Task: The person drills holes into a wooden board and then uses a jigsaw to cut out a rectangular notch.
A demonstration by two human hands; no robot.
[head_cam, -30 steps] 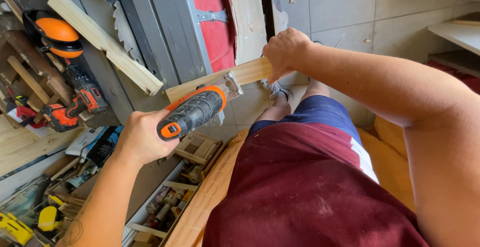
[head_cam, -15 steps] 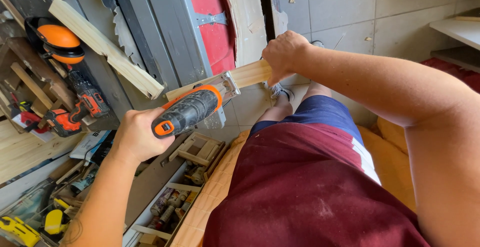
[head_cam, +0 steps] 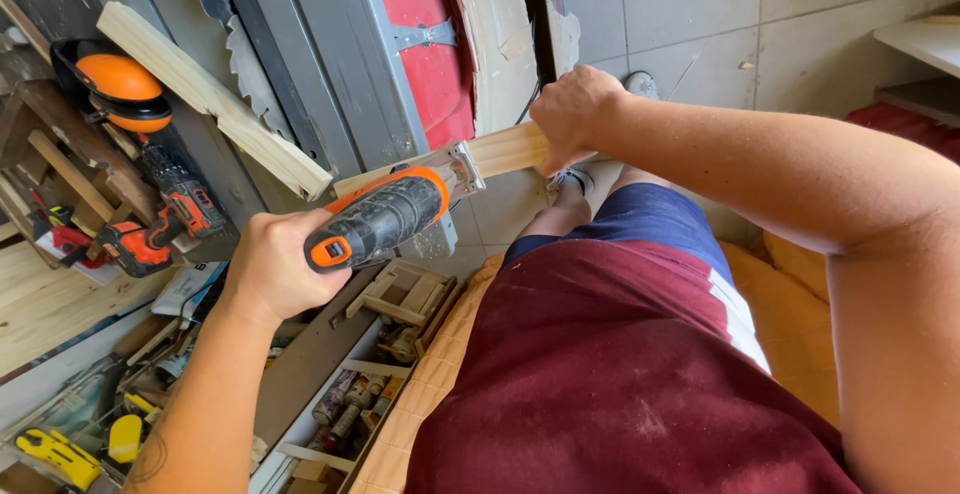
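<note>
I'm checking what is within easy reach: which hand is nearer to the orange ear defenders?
Left. The left hand, gripping the orange and black power tool, is closer to the ear defenders; the right hand holds the wooden strip farther away.

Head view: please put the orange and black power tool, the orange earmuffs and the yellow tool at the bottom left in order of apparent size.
1. orange and black power tool, largest, though nearest the camera.
2. orange earmuffs.
3. yellow tool, smallest, partly hidden.

Orange earmuffs [head_cam: 118, 84], a cordless drill [head_cam: 160, 224] and a yellow cutter [head_cam: 60, 451] lie about.
</note>
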